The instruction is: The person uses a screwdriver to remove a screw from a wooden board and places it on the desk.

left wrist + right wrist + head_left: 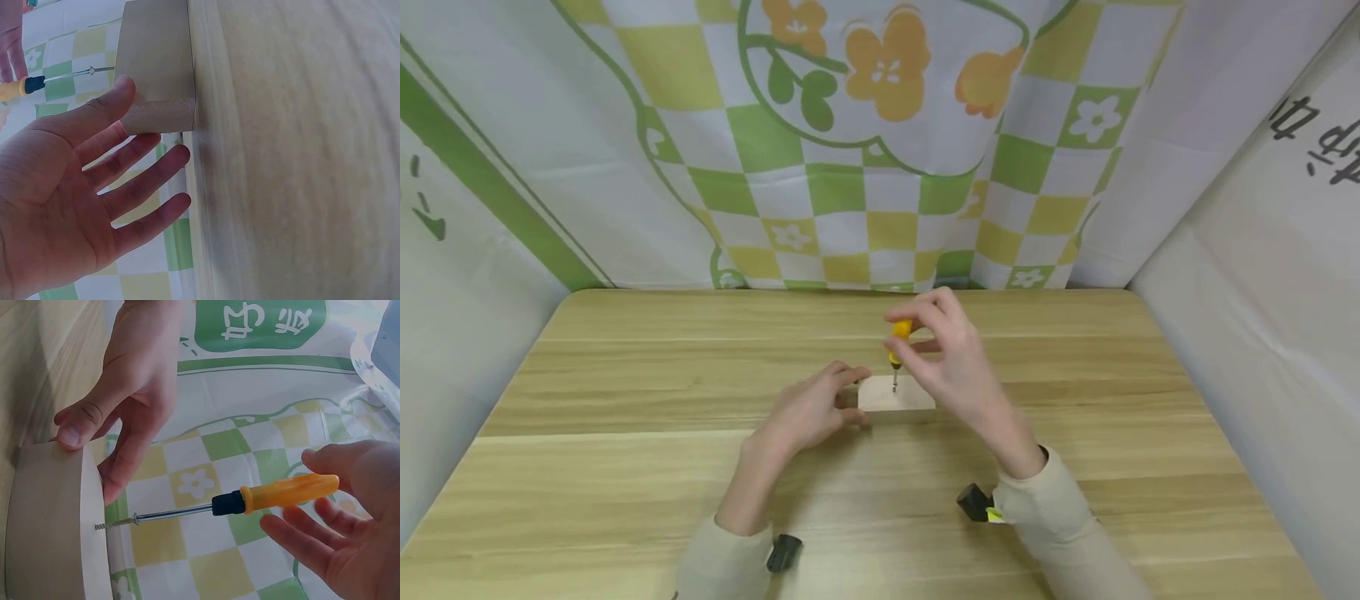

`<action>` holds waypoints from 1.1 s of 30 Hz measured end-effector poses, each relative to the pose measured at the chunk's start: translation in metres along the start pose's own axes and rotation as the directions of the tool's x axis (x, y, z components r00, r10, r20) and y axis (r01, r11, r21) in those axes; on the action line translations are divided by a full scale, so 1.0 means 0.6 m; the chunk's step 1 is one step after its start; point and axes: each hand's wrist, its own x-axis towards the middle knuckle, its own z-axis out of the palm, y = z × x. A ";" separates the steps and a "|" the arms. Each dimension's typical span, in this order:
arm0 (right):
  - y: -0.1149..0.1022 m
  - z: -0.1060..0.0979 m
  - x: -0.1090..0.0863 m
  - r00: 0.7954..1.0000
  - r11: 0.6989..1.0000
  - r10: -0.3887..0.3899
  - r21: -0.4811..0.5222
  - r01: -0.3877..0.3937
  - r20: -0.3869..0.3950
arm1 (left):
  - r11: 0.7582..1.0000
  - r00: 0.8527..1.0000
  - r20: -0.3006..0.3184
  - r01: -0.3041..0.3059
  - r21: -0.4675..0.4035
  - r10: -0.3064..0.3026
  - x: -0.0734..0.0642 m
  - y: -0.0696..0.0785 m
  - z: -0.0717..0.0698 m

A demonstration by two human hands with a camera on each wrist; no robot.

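Note:
A pale wooden block (895,400) with rounded corners lies on the table. My left hand (808,408) holds its left end, thumb on the near side and fingers on the far side. A screw (115,523) stands with its point at the block's upper face, most of its thread exposed. The metal tip of a screwdriver (287,492) meets the screw's head. My right hand (951,354) has its thumb and fingers around the yellow handle from the right. In the right wrist view those fingers look loosely bent about the handle.
The wood-grain table (625,383) extends around the block. A checked, flowered cloth (835,192) hangs along the back edge, with white sheets (1270,275) at both sides. Black wrist cameras (785,553) sit on both sleeves.

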 end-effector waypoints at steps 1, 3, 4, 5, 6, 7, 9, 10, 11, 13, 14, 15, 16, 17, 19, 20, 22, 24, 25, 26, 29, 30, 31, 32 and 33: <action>0.001 0.002 0.000 1.000 1.000 0.000 0.001 0.000 -0.010 | 1.000 1.000 -0.001 0.000 0.001 0.000 0.000 -0.001 0.000; 0.001 0.005 0.000 0.999 1.000 0.000 -0.009 0.000 -0.032 | 1.000 1.000 -0.002 -0.002 0.001 0.002 -0.001 -0.002 0.000; 0.001 0.006 -0.001 0.999 1.000 0.003 -0.018 -0.004 -0.041 | 1.000 1.000 -0.003 -0.005 0.001 0.005 -0.001 -0.001 0.000; 0.002 0.006 -0.001 0.999 1.000 0.009 -0.027 -0.010 -0.049 | 1.000 1.000 -0.004 -0.006 0.002 0.006 -0.001 -0.001 0.000; 0.002 0.007 -0.001 0.998 0.999 0.013 -0.037 -0.015 -0.058 | 1.000 1.000 -0.005 -0.008 0.001 0.008 0.000 -0.001 0.001; 0.002 0.007 -0.002 0.998 0.999 0.021 -0.043 -0.024 -0.067 | 1.000 1.000 -0.005 -0.009 0.002 0.009 0.000 0.000 0.001; 0.002 0.007 -0.003 0.996 0.998 0.032 -0.046 -0.036 -0.086 | 1.000 1.000 -0.004 -0.009 0.001 0.009 0.000 0.000 0.001; 0.002 0.007 -0.003 0.995 0.998 0.036 -0.044 -0.041 -0.095 | 1.000 1.000 -0.003 -0.009 0.003 0.009 0.000 0.000 0.001; 0.003 0.007 -0.004 0.994 0.998 0.039 -0.038 -0.043 -0.105 | 1.000 1.000 -0.003 -0.008 0.003 0.008 0.000 0.001 0.000; 0.003 0.008 -0.004 0.993 0.999 0.035 -0.014 -0.037 -0.117 | 1.000 1.000 -0.001 -0.007 0.003 0.007 -0.001 0.001 0.000; 0.004 0.008 -0.004 0.992 1.000 0.030 -0.001 -0.030 -0.121 | 1.000 1.000 0.000 -0.007 0.003 0.007 -0.001 0.001 0.000; 0.004 0.009 -0.004 0.992 1.000 0.025 0.011 -0.024 -0.125 | 1.000 1.000 0.000 -0.007 0.003 0.007 -0.001 0.001 0.000; 0.004 0.009 -0.004 0.992 1.000 0.020 0.024 -0.017 -0.128 | 1.000 1.000 0.000 -0.008 0.002 0.008 -0.001 0.001 0.000; 0.005 0.009 -0.004 0.991 0.999 0.015 0.038 -0.010 -0.130 | 1.000 1.000 -0.001 -0.009 0.001 0.009 -0.001 0.000 0.000; 0.006 0.011 -0.003 0.991 0.998 0.012 0.066 -0.003 -0.130 | 1.000 1.000 -0.003 -0.012 -0.002 0.012 -0.002 0.000 0.000; 0.006 0.011 -0.003 0.992 0.997 0.014 0.078 -0.004 -0.129 | 1.000 1.000 -0.003 -0.012 -0.006 0.012 -0.002 -0.001 0.001; 0.005 0.011 -0.002 0.993 0.995 0.026 0.104 -0.013 -0.118 | 1.000 1.000 -0.005 -0.012 -0.009 0.012 -0.002 -0.001 0.001; 0.004 0.011 -0.002 0.994 0.992 0.039 0.122 -0.026 -0.102 | 1.000 1.000 -0.006 -0.012 -0.011 0.012 -0.002 -0.001 0.000; 0.003 0.010 -0.002 0.995 0.991 0.046 0.129 -0.034 -0.093 | 1.000 1.000 -0.006 -0.011 -0.011 0.011 -0.002 0.000 0.000; 0.003 0.010 -0.002 0.995 0.990 0.053 0.133 -0.041 -0.083 | 1.000 1.000 -0.006 -0.010 -0.009 0.010 -0.002 -0.001 0.000; 0.003 0.009 -0.002 0.996 0.988 0.068 0.140 -0.059 -0.061 | 1.000 1.000 -0.006 -0.007 -0.004 0.007 -0.002 0.000 0.000; 0.002 0.009 -0.002 0.996 0.989 0.071 0.135 -0.063 -0.054 | 1.000 1.000 -0.007 -0.005 -0.004 0.005 -0.002 0.000 0.000; 0.002 0.009 -0.002 0.996 0.990 0.071 0.124 -0.065 -0.050 | 1.000 1.000 -0.006 -0.004 -0.005 0.004 -0.002 0.000 -0.001; 0.001 0.009 -0.002 0.996 0.992 0.071 0.108 -0.065 -0.047 | 1.000 1.000 -0.006 -0.003 -0.007 0.003 -0.002 0.001 -0.001; 0.001 0.009 -0.002 0.997 0.994 0.068 0.088 -0.064 -0.045 | 1.000 1.000 -0.005 -0.002 -0.009 0.002 -0.002 0.001 -0.001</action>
